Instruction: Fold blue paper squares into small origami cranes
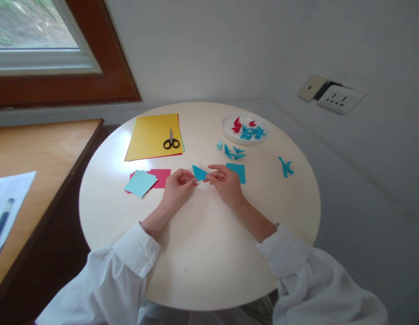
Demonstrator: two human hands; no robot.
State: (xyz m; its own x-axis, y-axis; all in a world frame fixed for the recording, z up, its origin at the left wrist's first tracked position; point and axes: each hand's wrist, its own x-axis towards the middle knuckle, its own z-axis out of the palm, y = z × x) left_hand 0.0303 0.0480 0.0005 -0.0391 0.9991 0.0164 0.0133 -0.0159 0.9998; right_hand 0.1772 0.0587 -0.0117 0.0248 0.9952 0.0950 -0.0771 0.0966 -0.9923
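Note:
A small piece of blue paper (199, 172), folded to a triangle, is held between my two hands above the middle of the round table. My left hand (179, 184) pinches its left corner with thumb and fingers. On the other side, my right hand (227, 183) grips the right corner, its index finger raised a little. Just behind my right hand lies a flat blue paper square (238, 172). Left of my left hand, a light blue square (140, 183) rests on several pink squares (162, 178).
Black-handled scissors (171, 141) lie on a stack of yellow paper (151, 135). A white dish (226, 132) holds red and blue folded cranes, with several blue cranes (237, 153) before it. Blue paper strips (285, 167) lie at right. A wooden desk (60, 140) stands left.

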